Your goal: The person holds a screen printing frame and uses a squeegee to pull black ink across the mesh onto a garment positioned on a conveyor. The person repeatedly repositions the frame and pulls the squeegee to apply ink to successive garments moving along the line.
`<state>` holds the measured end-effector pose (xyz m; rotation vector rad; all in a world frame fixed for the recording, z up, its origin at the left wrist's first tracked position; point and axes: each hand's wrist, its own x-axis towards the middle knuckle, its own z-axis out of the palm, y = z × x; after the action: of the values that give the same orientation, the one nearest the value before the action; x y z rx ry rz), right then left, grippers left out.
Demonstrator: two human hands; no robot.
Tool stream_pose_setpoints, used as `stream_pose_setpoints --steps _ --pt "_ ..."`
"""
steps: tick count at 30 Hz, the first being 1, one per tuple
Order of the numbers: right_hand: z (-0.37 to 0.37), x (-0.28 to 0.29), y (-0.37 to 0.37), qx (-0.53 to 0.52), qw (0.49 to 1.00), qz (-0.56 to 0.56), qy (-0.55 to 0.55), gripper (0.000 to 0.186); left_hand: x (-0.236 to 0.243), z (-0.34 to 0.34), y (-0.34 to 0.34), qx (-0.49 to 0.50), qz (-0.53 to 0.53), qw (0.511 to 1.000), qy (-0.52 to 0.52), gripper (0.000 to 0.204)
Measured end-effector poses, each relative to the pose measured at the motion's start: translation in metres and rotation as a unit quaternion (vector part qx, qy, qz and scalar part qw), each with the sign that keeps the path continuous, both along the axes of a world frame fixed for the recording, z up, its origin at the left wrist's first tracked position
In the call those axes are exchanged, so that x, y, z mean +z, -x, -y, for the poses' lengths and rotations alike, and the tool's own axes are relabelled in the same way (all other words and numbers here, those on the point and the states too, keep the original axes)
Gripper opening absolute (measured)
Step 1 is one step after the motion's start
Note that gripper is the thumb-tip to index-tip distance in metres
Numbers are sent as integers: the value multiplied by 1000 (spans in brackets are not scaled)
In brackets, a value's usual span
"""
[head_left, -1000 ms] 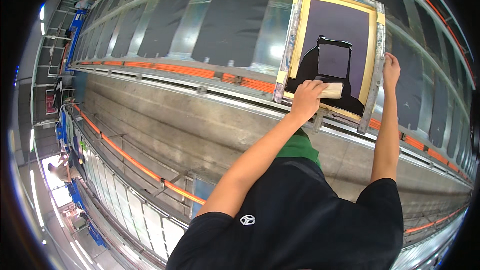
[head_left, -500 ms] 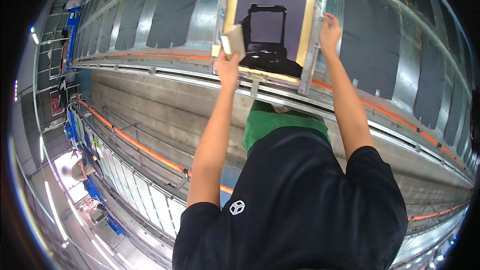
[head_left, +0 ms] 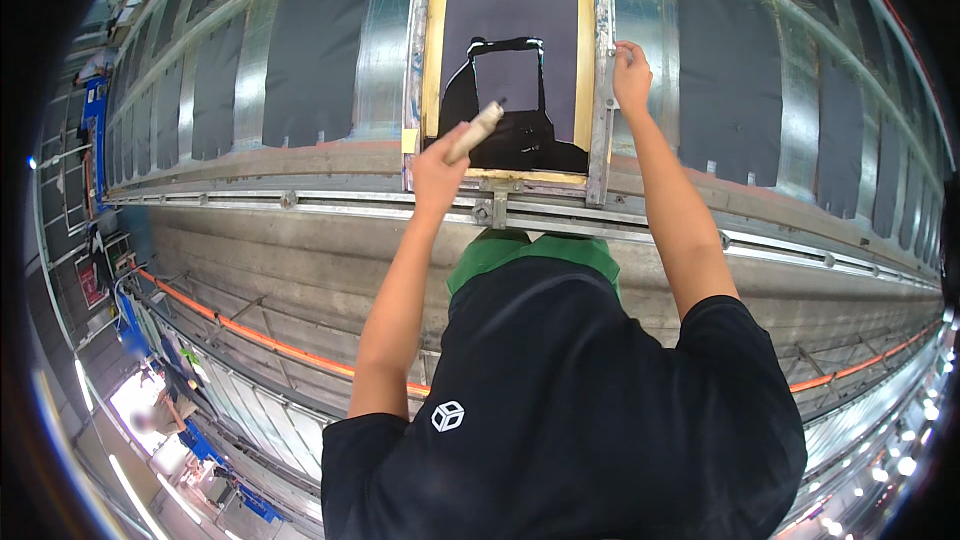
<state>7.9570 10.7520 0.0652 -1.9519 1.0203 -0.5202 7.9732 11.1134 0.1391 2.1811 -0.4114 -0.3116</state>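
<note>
The left hand is closed around the pale wooden handle of a squeegee, whose far end rests on the dark mesh of the printing screen, just above the pool of black ink gathered toward the near edge. To the right, the right hand is closed on the metal frame of the screen at its right rail, steadying it.

As a judgement, doing this well calls for keeping the squeegee blade level across the mesh, with even pressure from one side to the other, while the right hand holds the frame firmly so it does not shift. The ink lies unevenly, thick low down and thin in the upper outline, so a single steady pass should serve better than short dabs.

The screen sits on a long tabletop that bears a row of dark fabric panels running off to both sides, with metal rails along its near edge. Beyond, at the left rim, lies a workshop floor with blue racks, too warped to read closely.
</note>
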Motion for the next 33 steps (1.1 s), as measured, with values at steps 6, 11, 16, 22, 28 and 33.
stream_pose_setpoints --steps 6,11,16,22,28,33 --pt "3 -4 -4 7 997 -73 -23 19 -21 -17 37 -215 194 949 -128 64" --pt "-5 -4 -3 -5 999 -52 -4 19 -37 -4 34 -243 238 928 -152 65" --pt "-9 -4 1 -23 999 -31 -10 20 -23 58 -40 -202 243 944 -95 45" --pt "-10 5 -5 -11 999 -34 -25 20 -19 110 -126 -167 251 950 -75 37" --pt "-8 0 -1 -19 999 -31 -25 20 -35 82 -65 -179 277 942 -64 39" --pt "-6 -1 -1 -25 999 -22 -20 19 -22 54 -20 -195 262 943 -67 45"
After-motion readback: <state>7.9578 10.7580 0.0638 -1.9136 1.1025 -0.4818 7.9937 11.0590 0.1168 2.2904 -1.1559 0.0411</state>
